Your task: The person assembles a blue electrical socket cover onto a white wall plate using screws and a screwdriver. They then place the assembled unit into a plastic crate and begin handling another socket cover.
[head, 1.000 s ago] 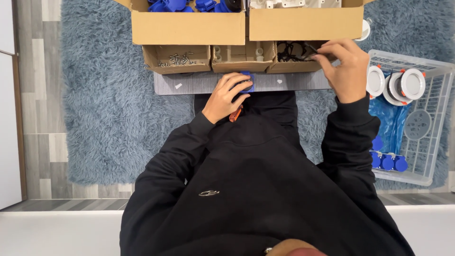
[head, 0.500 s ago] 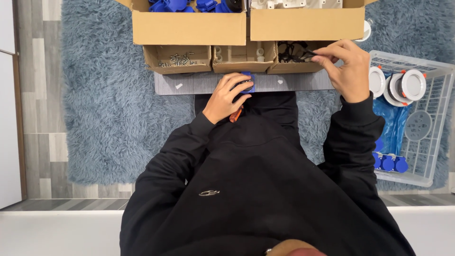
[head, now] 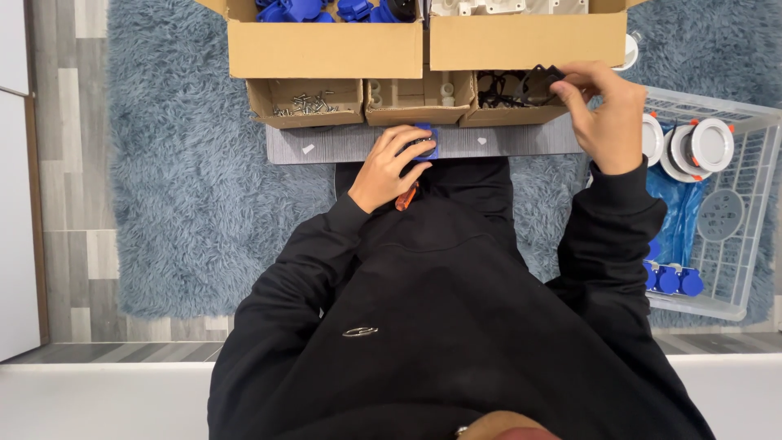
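Observation:
My left hand (head: 390, 168) rests on a small blue plastic part (head: 425, 138) at the front edge of a grey board (head: 326, 143). An orange-handled tool (head: 406, 196) pokes out under that hand. My right hand (head: 604, 110) is raised over the right small cardboard box (head: 498, 116), pinching a black plastic piece (head: 539, 81) between thumb and fingers. More black pieces lie in that box.
Small cardboard boxes hold screws (head: 305, 104) and white parts (head: 415, 91). Two larger cartons (head: 326, 47) behind hold blue and white parts. A white wire basket (head: 737, 236) at right holds white round fittings, blue parts and a blue bag. A shaggy blue rug (head: 179, 204) lies beneath.
My right hand has lifted out of the right box with a black piece and moved a little right. The left hand stays on the blue part.

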